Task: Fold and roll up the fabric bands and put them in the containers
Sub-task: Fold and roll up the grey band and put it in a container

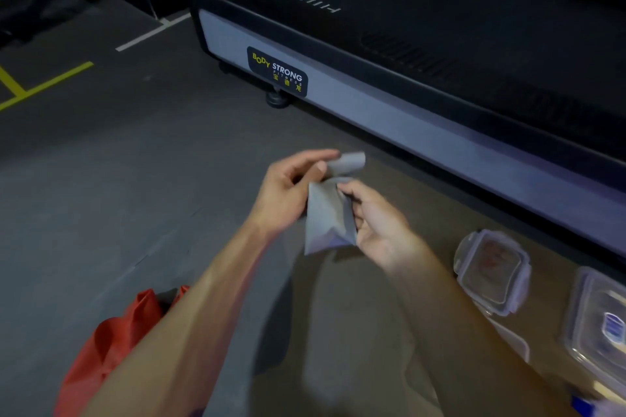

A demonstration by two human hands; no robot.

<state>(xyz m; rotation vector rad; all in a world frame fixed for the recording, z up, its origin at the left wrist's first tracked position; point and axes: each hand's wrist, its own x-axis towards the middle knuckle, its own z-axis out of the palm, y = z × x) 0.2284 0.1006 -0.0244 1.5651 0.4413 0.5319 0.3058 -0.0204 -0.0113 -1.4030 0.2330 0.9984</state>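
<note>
1. Head view: your left hand (288, 189) pinches the upper end of the grey fabric band (327, 217), and your right hand (379, 223) grips its side, above the floor (135, 179).
2. It looks light, soft and floppy; pinch the edges. The containers (493, 269) sit on the floor to your right.

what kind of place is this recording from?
Most likely a gym. A treadmill-like machine carries a "Body Strong Fitness" label, and the dark floor has yellow and white marking lines. Both hands hold a grey fabric band, plausibly an exercise band.
</note>
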